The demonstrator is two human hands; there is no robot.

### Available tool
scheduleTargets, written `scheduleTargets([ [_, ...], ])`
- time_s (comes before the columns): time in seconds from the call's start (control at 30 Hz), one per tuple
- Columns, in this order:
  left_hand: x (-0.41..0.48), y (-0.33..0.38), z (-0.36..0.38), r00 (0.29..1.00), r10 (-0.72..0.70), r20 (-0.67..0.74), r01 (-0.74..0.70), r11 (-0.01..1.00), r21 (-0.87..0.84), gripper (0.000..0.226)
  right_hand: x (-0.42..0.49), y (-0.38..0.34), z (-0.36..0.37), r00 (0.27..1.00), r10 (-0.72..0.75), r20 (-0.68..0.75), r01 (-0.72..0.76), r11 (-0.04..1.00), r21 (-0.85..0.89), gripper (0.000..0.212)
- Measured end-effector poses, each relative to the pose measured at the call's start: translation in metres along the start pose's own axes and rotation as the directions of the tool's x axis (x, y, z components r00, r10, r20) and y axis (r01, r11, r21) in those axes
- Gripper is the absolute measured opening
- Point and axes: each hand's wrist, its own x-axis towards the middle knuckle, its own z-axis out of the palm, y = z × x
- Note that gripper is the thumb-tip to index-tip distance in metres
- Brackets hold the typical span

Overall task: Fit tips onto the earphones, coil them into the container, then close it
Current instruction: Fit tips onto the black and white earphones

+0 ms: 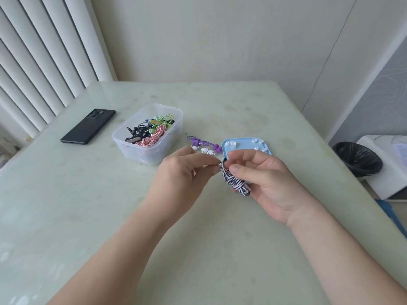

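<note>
A coiled black-and-white striped earphone cord hangs between my hands above the table. My right hand grips the bundle, with the thumb pressed on its top. My left hand pinches the cord's upper end by the fingertips. Behind them, a clear plastic container holds several coiled earphones in pink, green and black. A blue lid lies upside down to its right with several white ear tips on it. Purple earphones and loose white tips lie between container and lid.
A black phone lies at the table's far left. Beyond the table's right edge stand a bin with a black liner and a white appliance. Vertical blinds hang at the left.
</note>
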Motion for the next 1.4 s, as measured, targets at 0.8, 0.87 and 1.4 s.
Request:
scheduleTargets([
  [0.8,-0.007,0.024,0.003,0.973,-0.193,0.125,0.230,0.819,-0.526,0.020,-0.002,0.012,0.012,0.983,-0.171,-0.071,0.171,0.985,-0.011,0.022],
  [0.87,-0.007,0.022,0.003,0.971,-0.192,0.145,0.240,0.808,-0.538,0.019,-0.001,0.012,0.011,0.983,-0.166,-0.083,0.166,0.986,-0.010,0.019],
  [1.4,-0.002,0.009,0.001,0.879,-0.326,0.347,0.474,0.530,-0.703,0.024,0.000,0.014,0.008,0.987,-0.158,-0.003,0.157,0.983,-0.090,0.019],
])
